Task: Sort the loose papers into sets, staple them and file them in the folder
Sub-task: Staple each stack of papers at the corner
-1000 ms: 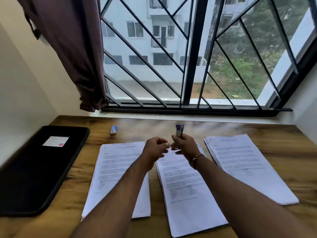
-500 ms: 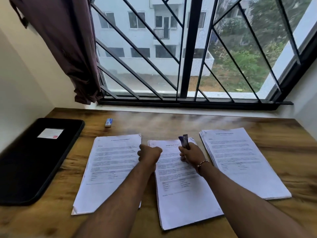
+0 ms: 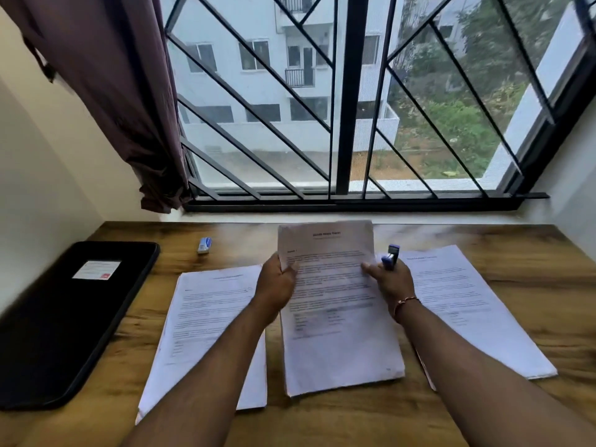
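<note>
Papers in the middle set (image 3: 335, 304) just got lifted off the tabletop (image 3: 516, 246), left hand (image 3: 274, 285) pinching one edge, right hand (image 3: 392, 280) on the other with its grip also wrapped round the stapler (image 3: 391, 255), so stapling looks next.

Both forearms reach forward side by side, the left hand (image 3: 276, 285) pinching with thumb on top and fingers curled under, the right hand (image 3: 392, 282), bracelet at its wrist, gripping likewise.
</note>
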